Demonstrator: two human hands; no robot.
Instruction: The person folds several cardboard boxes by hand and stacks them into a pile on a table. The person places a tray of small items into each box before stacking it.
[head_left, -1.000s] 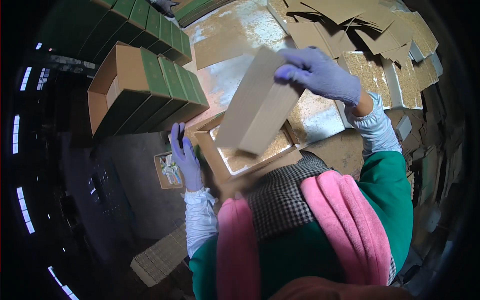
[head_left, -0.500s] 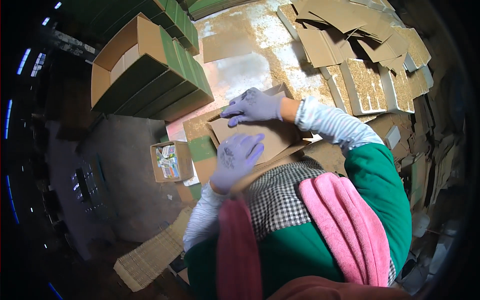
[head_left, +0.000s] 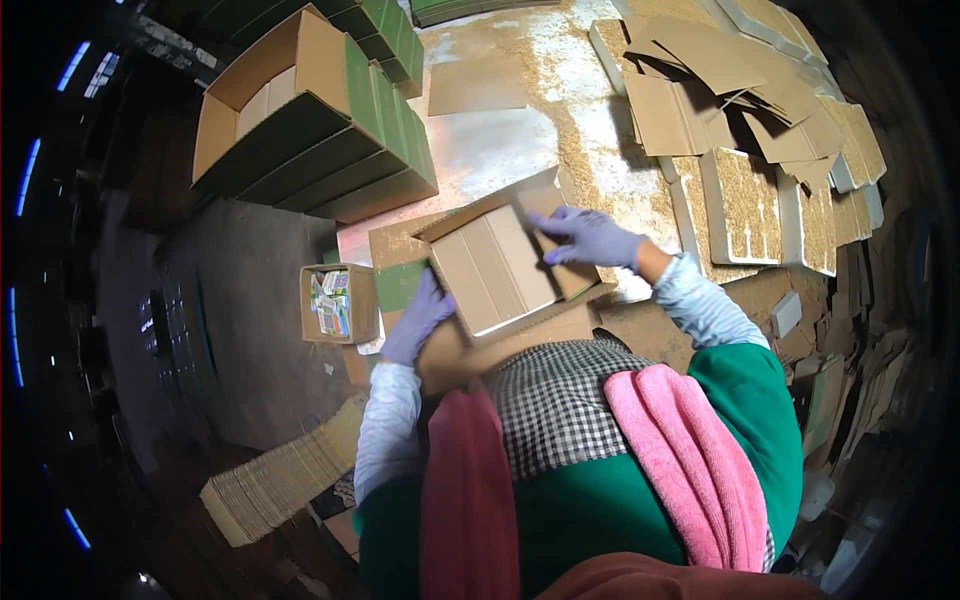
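An open cardboard box [head_left: 500, 325] sits at an angle in front of me. Inside it lies a light brown cardboard panel [head_left: 480, 265] with a seam down its middle. My left hand [head_left: 424, 318], in a lilac glove, is at the box's left wall, its thumb and fingers around the edge. Over the box's right part is my right hand [head_left: 585, 238], gloved alike, thumb and fingers apart. Its fingertips touch a darker cardboard flap [head_left: 572, 280] on that side. What lies under the panel is hidden, apart from a white strip along its edge.
Large green and brown boxes [head_left: 330, 150] stand at the far left. A small carton [head_left: 368, 305] of colourful packets is left of my box. Loose cardboard sheets [head_left: 690, 110] lie on grain-covered white blocks [head_left: 745, 210] at the right. Stacked flat cardboard [head_left: 285, 475] is at lower left.
Both hands have moved apart from on top of the cardboard in the box, left hand to the left wall, right hand rightward. The inner panel with its seam now shows.
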